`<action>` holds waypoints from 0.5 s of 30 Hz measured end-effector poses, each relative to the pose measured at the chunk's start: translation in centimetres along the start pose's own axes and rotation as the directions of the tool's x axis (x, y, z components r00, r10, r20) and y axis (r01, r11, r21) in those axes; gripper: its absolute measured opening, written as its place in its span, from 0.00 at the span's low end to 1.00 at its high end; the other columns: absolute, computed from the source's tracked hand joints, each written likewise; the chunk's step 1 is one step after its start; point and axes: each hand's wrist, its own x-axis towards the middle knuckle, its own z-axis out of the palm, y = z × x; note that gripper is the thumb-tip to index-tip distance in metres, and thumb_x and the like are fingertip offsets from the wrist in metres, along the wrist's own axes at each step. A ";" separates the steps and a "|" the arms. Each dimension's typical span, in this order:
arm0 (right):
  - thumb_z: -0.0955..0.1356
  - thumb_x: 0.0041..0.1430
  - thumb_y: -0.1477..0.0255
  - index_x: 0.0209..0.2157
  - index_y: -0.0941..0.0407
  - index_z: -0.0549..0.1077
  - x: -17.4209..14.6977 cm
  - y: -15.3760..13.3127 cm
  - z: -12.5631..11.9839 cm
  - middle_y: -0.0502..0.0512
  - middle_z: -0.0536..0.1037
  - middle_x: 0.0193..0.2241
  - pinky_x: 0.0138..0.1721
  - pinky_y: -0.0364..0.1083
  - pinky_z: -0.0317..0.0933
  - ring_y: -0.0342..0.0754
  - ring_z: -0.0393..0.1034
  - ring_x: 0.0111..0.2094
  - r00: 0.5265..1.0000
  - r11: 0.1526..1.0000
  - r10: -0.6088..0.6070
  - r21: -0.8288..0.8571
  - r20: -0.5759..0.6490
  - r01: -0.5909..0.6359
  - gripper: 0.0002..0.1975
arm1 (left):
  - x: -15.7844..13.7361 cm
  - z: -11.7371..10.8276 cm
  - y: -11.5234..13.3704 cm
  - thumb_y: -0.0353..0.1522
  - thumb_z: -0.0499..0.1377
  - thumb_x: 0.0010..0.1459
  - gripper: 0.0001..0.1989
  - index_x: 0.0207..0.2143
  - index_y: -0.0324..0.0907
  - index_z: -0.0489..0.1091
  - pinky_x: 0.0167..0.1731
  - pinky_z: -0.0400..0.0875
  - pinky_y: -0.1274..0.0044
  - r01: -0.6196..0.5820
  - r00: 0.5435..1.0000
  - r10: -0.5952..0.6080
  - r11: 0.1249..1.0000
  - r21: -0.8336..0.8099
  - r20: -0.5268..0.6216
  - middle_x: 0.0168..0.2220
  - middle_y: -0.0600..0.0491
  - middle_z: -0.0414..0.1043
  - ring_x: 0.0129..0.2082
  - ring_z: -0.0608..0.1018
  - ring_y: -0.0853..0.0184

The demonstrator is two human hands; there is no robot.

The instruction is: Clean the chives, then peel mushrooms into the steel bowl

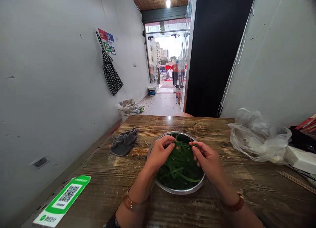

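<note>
Because the greens (pixel 179 172) lay loose inside the metal bowl (pixel 184 191), a knocked rim could have spilled them. Above the bowl, the left hand (pixel 160 152) pinched some greens and the right hand (pixel 206 157) seemingly a thin strand (pixel 190 139); slack fingertips might have dropped either. Just left of the bowl, a grey cloth (pixel 124 142), if dragged nearer, could have dirtied them.
</note>
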 end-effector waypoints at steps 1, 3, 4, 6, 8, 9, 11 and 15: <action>0.66 0.58 0.58 0.41 0.57 0.74 0.0 0.0 0.0 0.44 0.66 0.17 0.18 0.39 0.53 0.38 0.58 0.16 1.000 1.000 0.001 -0.001 0.001 -0.001 0.18 | 0.0 0.0 0.0 0.32 0.59 0.53 0.07 0.34 0.39 0.71 0.34 0.68 0.78 -0.001 1.000 0.001 1.000 -0.001 0.012 0.29 0.52 0.76 0.30 0.76 0.68; 0.66 0.58 0.58 0.41 0.58 0.74 0.0 0.0 0.0 0.44 0.66 0.17 0.18 0.39 0.53 0.38 0.58 0.16 1.000 1.000 0.006 -0.003 -0.005 -0.006 0.18 | 0.0 0.1 0.0 0.34 0.57 0.55 0.08 0.34 0.39 0.72 0.34 0.69 0.77 -0.017 1.000 0.017 0.999 0.048 0.021 0.30 0.51 0.77 0.31 0.76 0.67; 0.66 0.58 0.58 0.41 0.58 0.74 0.0 0.0 0.0 0.44 0.66 0.17 0.18 0.39 0.53 0.38 0.58 0.16 1.000 1.000 0.007 -0.004 -0.010 -0.007 0.18 | 0.0 0.1 0.0 0.34 0.57 0.56 0.09 0.34 0.40 0.74 0.35 0.69 0.76 -0.039 0.999 0.037 0.995 0.096 0.018 0.31 0.51 0.77 0.32 0.76 0.67; 0.66 0.58 0.58 0.41 0.57 0.74 0.1 0.1 0.0 0.44 0.66 0.17 0.18 0.39 0.53 0.38 0.58 0.16 1.000 1.000 0.008 -0.011 -0.011 -0.008 0.18 | 0.1 0.1 0.0 0.34 0.56 0.56 0.09 0.33 0.41 0.75 0.40 0.69 0.74 -0.113 0.993 0.115 0.972 0.205 0.003 0.35 0.50 0.78 0.37 0.77 0.65; 0.66 0.58 0.58 0.41 0.57 0.74 0.1 0.1 0.0 0.44 0.67 0.17 0.18 0.39 0.53 0.38 0.58 0.16 1.000 1.000 0.007 -0.014 -0.010 -0.007 0.18 | 0.2 0.0 0.0 0.32 0.57 0.55 0.08 0.32 0.42 0.76 0.45 0.68 0.72 -0.200 0.977 0.214 0.938 0.284 -0.018 0.37 0.49 0.78 0.41 0.76 0.64; 0.66 0.58 0.58 0.41 0.57 0.74 0.1 0.1 0.0 0.44 0.67 0.17 0.18 0.39 0.53 0.38 0.58 0.16 1.000 1.000 0.005 -0.015 -0.011 -0.005 0.18 | 0.2 0.0 0.0 0.31 0.58 0.55 0.07 0.31 0.42 0.77 0.46 0.67 0.72 -0.230 0.967 0.253 0.923 0.309 -0.036 0.38 0.49 0.77 0.42 0.76 0.64; 0.66 0.59 0.58 0.41 0.57 0.74 0.1 0.1 0.0 0.44 0.67 0.17 0.18 0.40 0.53 0.38 0.58 0.15 1.000 1.000 0.002 -0.016 -0.011 -0.002 0.17 | 0.2 0.0 -0.1 0.31 0.58 0.54 0.07 0.31 0.42 0.77 0.42 0.68 0.73 -0.235 0.958 0.276 0.912 0.337 -0.078 0.35 0.50 0.77 0.39 0.76 0.64; 0.66 0.59 0.59 0.41 0.57 0.74 0.1 0.1 0.0 0.44 0.67 0.17 0.18 0.39 0.53 0.37 0.58 0.15 1.000 1.000 0.003 -0.004 -0.010 -0.004 0.17 | 0.2 0.1 -0.5 0.33 0.56 0.56 0.10 0.36 0.41 0.76 0.29 0.66 0.78 -0.113 0.984 0.149 0.949 0.296 -0.102 0.26 0.54 0.74 0.27 0.73 0.69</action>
